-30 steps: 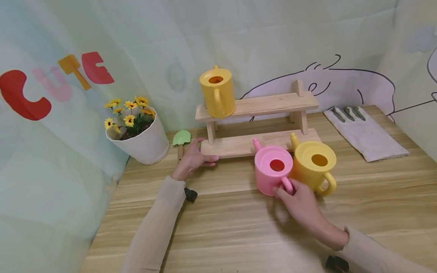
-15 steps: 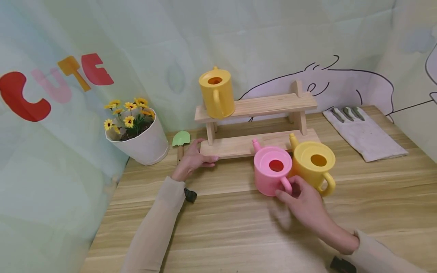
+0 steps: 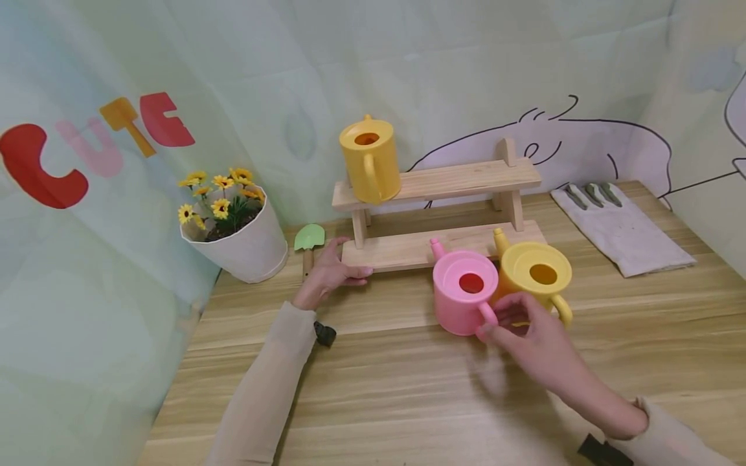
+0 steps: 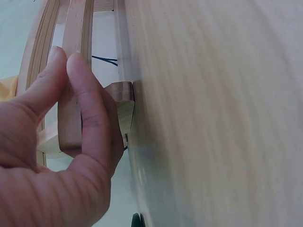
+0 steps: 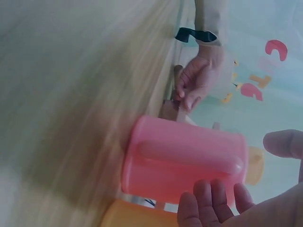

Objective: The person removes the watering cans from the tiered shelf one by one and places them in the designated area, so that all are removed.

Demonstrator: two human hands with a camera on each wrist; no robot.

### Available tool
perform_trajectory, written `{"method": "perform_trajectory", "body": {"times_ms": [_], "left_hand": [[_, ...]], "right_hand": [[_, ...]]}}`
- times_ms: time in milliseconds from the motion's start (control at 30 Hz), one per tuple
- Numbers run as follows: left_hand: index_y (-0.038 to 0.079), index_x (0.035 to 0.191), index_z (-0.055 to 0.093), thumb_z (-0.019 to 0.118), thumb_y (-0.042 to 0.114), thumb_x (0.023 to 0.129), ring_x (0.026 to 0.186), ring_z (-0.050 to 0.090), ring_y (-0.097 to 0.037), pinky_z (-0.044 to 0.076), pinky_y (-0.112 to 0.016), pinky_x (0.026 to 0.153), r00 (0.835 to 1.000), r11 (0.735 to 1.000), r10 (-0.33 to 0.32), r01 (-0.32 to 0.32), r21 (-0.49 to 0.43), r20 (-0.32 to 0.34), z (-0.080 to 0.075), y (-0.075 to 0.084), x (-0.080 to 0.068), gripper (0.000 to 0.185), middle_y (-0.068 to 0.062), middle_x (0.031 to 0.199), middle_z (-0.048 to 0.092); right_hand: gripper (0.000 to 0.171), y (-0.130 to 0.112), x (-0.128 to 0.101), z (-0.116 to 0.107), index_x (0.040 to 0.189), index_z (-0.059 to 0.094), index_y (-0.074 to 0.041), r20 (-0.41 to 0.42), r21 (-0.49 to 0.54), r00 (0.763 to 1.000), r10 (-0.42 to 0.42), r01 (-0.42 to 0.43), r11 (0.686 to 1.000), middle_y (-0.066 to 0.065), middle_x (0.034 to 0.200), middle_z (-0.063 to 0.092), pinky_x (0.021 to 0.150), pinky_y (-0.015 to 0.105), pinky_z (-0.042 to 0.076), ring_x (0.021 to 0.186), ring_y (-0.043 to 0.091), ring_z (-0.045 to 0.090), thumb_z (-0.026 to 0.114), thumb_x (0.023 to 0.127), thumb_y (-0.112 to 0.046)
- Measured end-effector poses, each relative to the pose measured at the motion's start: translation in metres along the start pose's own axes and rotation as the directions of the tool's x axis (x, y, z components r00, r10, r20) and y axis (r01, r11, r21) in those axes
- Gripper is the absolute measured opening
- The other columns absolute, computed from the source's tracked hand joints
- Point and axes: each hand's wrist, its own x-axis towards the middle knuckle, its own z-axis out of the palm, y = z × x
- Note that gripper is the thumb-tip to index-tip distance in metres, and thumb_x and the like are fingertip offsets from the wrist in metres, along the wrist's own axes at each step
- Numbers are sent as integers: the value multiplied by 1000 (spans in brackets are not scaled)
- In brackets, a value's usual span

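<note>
Pink watering can: standing upright on the counter, just in front of the wooden shelf, spout pointing toward the shelf, handle pointing toward the person. Right hand: fingers loosely curled, touching the handle but no longer pressing against it as a second ago, having drawn back slightly. Yellow watering can: touching the pink one's right side. Left hand: fingers pinching the shelf's lower left end.
</note>
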Motion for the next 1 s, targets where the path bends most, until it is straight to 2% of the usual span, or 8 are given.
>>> {"method": "perform_trajectory", "body": {"times_ms": [167,300,467,633,800,867,1000], "left_hand": [[8,171,14,78,-16,92,76,74,-14,71,-24,68,1000,1000,4,-4,-2,-1,0,0,1,104,-30,141,54],[7,171,14,78,-16,91,77,73,-15,71,-24,67,1000,1000,4,-4,-4,-4,0,-1,2,104,-31,142,53],[7,171,15,78,-15,92,77,72,-15,71,-24,67,1000,1000,3,-3,-2,0,0,-1,3,103,-30,141,54],[7,170,15,78,-16,92,77,72,-14,71,-24,66,1000,1000,0,0,-4,-1,0,0,2,103,-30,140,54],[7,171,13,77,-16,92,76,74,-13,71,-23,67,1000,1000,-6,6,-1,3,0,2,0,105,-34,147,50],[7,171,13,78,-15,92,76,74,-13,71,-23,68,1000,1000,-8,8,-1,3,0,3,-1,105,-35,148,49],[8,171,13,77,-15,92,76,75,-13,71,-23,68,1000,1000,-14,14,-5,1,0,3,-1,105,-37,149,48]], "right_hand": [[50,-6,2,-7,133,57,-1,6,-9,1000,-9,9,1000,19,129,67,85,13,56,117,28,64,82,100,-29],[49,-13,2,-10,132,57,-2,-28,-16,997,-65,65,998,17,126,68,85,12,57,115,26,64,81,101,-31],[47,-22,4,-17,133,57,-2,-54,-27,991,-121,119,992,16,126,68,86,11,55,115,27,64,83,100,-25],[49,-37,11,-25,134,56,-4,-55,-31,987,-154,152,988,15,128,66,87,9,54,118,28,64,82,100,-26],[49,-55,20,-33,135,55,-4,-57,-43,981,-187,185,982,16,130,66,88,7,52,119,28,64,80,101,-30],[51,-64,25,-35,137,54,-4,-54,-54,978,-200,197,979,16,131,65,93,11,53,119,28,63,79,102,-31],[55,-82,35,-39,140,53,-5,-23,-38,977,-210,209,977,15,133,63,106,32,56,122,28,62,79,102,-35]]}}
